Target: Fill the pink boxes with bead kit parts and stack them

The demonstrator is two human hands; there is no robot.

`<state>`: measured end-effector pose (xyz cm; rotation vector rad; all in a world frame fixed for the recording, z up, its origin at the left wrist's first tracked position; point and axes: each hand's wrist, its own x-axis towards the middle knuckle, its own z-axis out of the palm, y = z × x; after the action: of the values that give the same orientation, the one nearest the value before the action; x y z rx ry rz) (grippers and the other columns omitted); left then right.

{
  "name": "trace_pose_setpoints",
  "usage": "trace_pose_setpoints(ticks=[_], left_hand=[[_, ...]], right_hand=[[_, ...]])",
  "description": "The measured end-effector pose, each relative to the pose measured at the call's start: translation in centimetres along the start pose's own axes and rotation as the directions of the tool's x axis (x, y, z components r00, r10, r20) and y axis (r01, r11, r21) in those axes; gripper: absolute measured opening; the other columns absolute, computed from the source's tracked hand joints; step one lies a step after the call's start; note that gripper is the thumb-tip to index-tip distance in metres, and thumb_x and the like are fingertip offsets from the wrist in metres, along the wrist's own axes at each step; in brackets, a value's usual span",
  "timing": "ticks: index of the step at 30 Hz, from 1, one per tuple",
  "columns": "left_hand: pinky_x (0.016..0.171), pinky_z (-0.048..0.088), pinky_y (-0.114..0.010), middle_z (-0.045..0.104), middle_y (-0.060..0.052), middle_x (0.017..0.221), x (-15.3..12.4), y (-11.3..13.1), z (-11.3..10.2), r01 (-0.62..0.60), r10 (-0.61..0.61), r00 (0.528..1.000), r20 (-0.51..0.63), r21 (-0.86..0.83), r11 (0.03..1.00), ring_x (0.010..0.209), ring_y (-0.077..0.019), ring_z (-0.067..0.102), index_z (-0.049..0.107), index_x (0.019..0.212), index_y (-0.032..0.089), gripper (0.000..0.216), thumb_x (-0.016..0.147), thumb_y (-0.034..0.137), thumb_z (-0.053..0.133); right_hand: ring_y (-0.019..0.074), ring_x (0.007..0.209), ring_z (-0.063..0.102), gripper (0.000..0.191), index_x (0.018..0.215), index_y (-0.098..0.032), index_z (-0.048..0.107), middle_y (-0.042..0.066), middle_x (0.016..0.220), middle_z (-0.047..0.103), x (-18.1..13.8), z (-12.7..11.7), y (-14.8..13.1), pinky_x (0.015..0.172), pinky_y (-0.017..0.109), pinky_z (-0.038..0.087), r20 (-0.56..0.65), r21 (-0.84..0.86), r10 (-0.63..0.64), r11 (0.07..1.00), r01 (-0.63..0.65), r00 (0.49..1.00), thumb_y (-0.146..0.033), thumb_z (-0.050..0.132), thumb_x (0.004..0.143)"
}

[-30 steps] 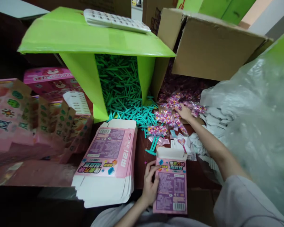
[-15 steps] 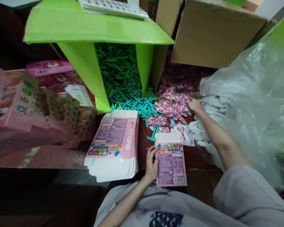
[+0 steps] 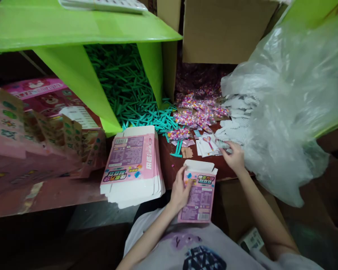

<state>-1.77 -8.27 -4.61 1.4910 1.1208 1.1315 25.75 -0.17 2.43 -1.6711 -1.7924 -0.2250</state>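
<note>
My left hand [image 3: 180, 191] is closed around the left side of a pink and purple printed carton [image 3: 198, 200]. Its white top flaps stand open, and it leans by my lap at the table edge. To the right, my right hand [image 3: 234, 157] pinches with thumb and fingertips at the edge of a white paper slip [image 3: 223, 144], beside a small stack of white cards [image 3: 207, 145] with a pink picture. Behind them lie clear bags of colourful beads [image 3: 195, 116]. Two teal plastic sticks [image 3: 177, 149] and a small tan piece [image 3: 187, 152] lie left of the cards.
Flattened pink cartons [image 3: 129, 161] are stacked at left. Teal sticks [image 3: 124, 86] spill from a green box [image 3: 73, 75]. Filled pink boxes [image 3: 42, 138] stand far left. White paper slips [image 3: 233, 125] and a large plastic bag [image 3: 284, 93] lie right, below a cardboard box [image 3: 225, 33].
My right hand has come back from the bead bags toward me, down to the white cards. My left hand still holds the carton, now slightly tilted. The view has shifted right.
</note>
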Motion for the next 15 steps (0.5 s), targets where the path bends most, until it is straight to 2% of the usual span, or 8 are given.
trace_pose_setpoints(ticks=[2,4,5,7,9,11,13,15], left_hand=[[0.099,0.043,-0.042,0.053,-0.012,0.126,-0.1,0.9,0.1,-0.001,-0.005,0.999,0.032,0.196,0.981,0.115,-0.0256,0.055,0.04,0.136,0.022,0.051,0.09,0.042,0.046],[0.092,0.047,-0.042,0.053,-0.012,0.121,-0.3,1.3,0.3,0.002,-0.004,1.0,0.003,0.344,0.939,0.108,-0.0254,0.058,0.037,0.139,0.023,0.05,0.092,0.041,0.042],[0.089,0.049,-0.041,0.052,-0.013,0.121,-0.4,1.4,0.4,0.014,-0.004,1.0,-0.025,0.396,0.918,0.105,-0.0254,0.059,0.034,0.141,0.023,0.051,0.093,0.039,0.04],[0.087,0.05,-0.042,0.046,-0.015,0.127,-0.6,1.4,0.5,0.022,0.021,0.996,-0.087,0.469,0.883,0.108,-0.0267,0.057,0.032,0.143,0.021,0.052,0.093,0.036,0.039],[0.094,0.046,-0.046,0.042,-0.017,0.132,-0.7,1.2,0.5,-0.014,0.101,0.985,-0.139,0.521,0.853,0.118,-0.0304,0.05,0.042,0.136,0.017,0.047,0.091,0.032,0.044],[0.101,0.04,-0.051,0.04,-0.019,0.133,-0.6,0.9,0.3,-0.042,0.164,0.971,-0.176,0.546,0.837,0.126,-0.0332,0.041,0.053,0.119,0.012,0.035,0.088,0.029,0.048],[0.104,0.037,-0.051,0.039,-0.02,0.132,-0.3,0.8,0.1,-0.021,0.154,0.967,-0.202,0.539,0.842,0.127,-0.0333,0.039,0.057,0.102,0.011,0.024,0.087,0.028,0.049],[0.103,0.039,-0.049,0.038,-0.02,0.132,0.3,1.0,-0.2,0.027,0.105,0.971,-0.217,0.533,0.846,0.125,-0.0324,0.04,0.057,0.094,0.011,0.02,0.088,0.027,0.048]], right_hand=[[0.03,0.111,0.057,0.041,0.114,-0.013,0.064,0.015,0.12,0.064,0.7,1.3,0.6,0.097,0.046,0.043,0.071,-0.125,0.012,0.992,-0.002,0.997,-0.039,0.056,0.082],[0.0282,0.102,0.063,0.034,0.107,-0.015,0.068,0.013,0.111,0.068,1.3,2.2,0.5,0.096,0.045,0.043,0.153,-0.187,0.049,0.982,-0.019,0.987,-0.033,0.047,0.088],[0.0265,0.095,0.065,0.033,0.102,-0.016,0.071,0.012,0.104,0.071,1.5,2.3,0.2,0.095,0.044,0.043,0.164,-0.194,0.058,0.981,-0.026,0.985,-0.029,0.043,0.09],[0.0241,0.089,0.068,0.035,0.097,-0.019,0.072,0.01,0.097,0.073,1.0,2.0,-0.8,0.097,0.044,0.043,0.085,-0.163,0.037,0.986,-0.023,0.996,-0.026,0.039,0.092],[0.0233,0.094,0.068,0.032,0.096,-0.026,0.073,0.005,0.098,0.073,-0.5,1.4,-1.9,0.101,0.047,0.041,-0.045,-0.093,-0.026,0.995,0.022,0.999,-0.027,0.041,0.092],[0.0232,0.101,0.066,0.027,0.091,-0.034,0.072,-0.001,0.097,0.073,-2.6,0.9,-2.9,0.105,0.052,0.038,-0.075,-0.019,-0.123,0.992,0.122,0.99,-0.028,0.046,0.09],[0.0236,0.103,0.065,0.023,0.086,-0.04,0.072,-0.004,0.093,0.073,-4.7,0.9,-3.5,0.104,0.055,0.039,0.018,0.07,-0.244,0.968,0.242,0.97,-0.028,0.052,0.087],[0.0235,0.102,0.065,0.022,0.085,-0.04,0.072,-0.004,0.094,0.073,-6.3,1.2,-3.5,0.098,0.054,0.044,0.12,0.178,-0.34,0.932,0.316,0.933,-0.026,0.055,0.085]])
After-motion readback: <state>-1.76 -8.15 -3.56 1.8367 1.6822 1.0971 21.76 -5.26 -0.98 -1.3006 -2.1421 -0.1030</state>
